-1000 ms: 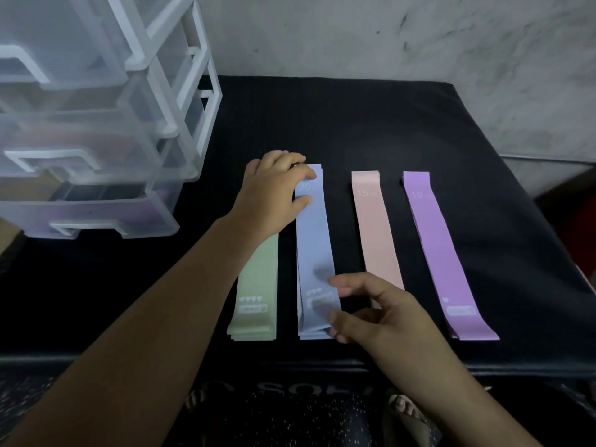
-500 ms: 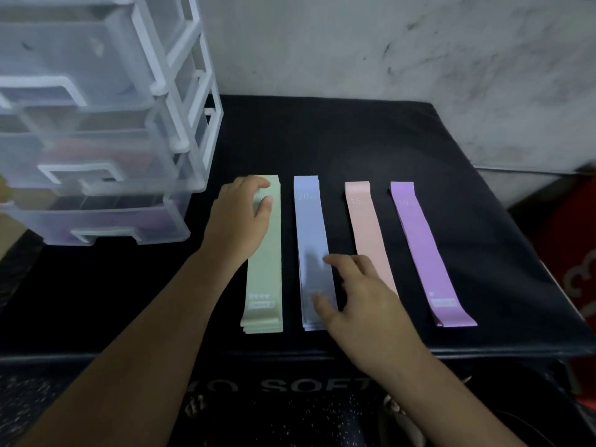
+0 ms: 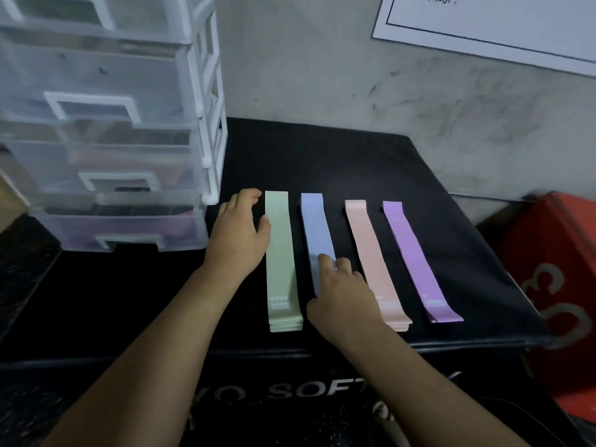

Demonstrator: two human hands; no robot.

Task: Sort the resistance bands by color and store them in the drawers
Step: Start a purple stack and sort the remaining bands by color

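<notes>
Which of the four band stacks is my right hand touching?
The blue stack, second from the left, between the green stack and the pink stack; your right hand rests on its near half.

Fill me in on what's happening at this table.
A person is sorting resistance bands by colour. On the black mat lie a green stack, a blue stack, a pink stack and a purple stack, side by side. The left hand sits beside the green stack's far end, thumb touching its edge. The right hand rests on the blue stack. The drawers stand at the left; none of these stacks is in them yet.
</notes>
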